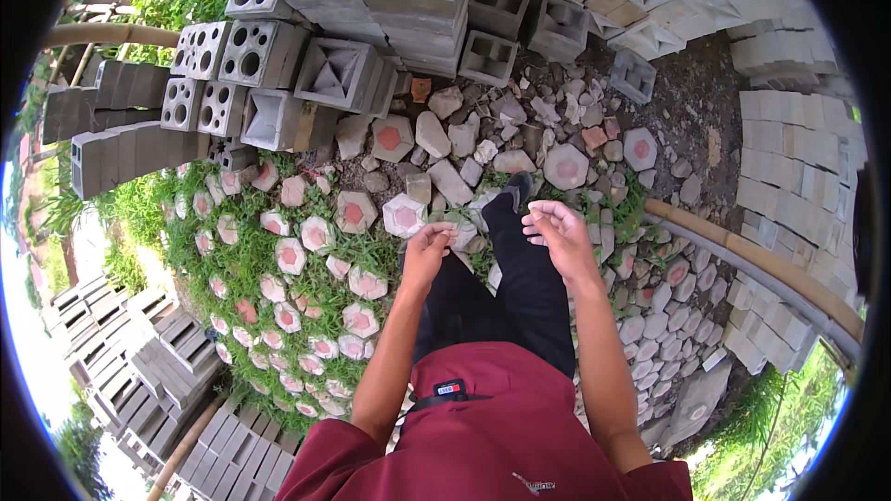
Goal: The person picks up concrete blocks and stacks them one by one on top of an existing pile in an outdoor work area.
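Two bare hands are hovering side by side at the centre of the frame, well apart from each other. The left hand point(432, 247) is curling narrow, its fingertips bending close to the thumb; whether something small is sitting between them I cannot tell. The right hand point(559, 230) is holding its fingers half bent and loosely parted, with nothing showing in its grasp.

One pale hexagonal concrete paving stone with a pinkish centre point(405, 215) is lying on the ground at the centre of the frame, just beyond the left hand in the view. One dark shoe point(521, 187) is showing just above and left of the right hand, below one of two black-trousered legs point(464, 304). One dark red short-sleeved shirt point(501, 422) is filling the bottom centre.

Many similar hexagons with red centres point(290, 256), too crowded for an exact count, are lying in green grass point(246, 255) across the left of the frame. At upper left, at least five grey concrete blocks with round holes point(246, 52) are facing the camera in a stack. One loose grey hollow block point(632, 75) is resting on dark soil at upper right. One tan bamboo pole point(742, 239) and one grey pipe point(789, 294) are running together through the right side
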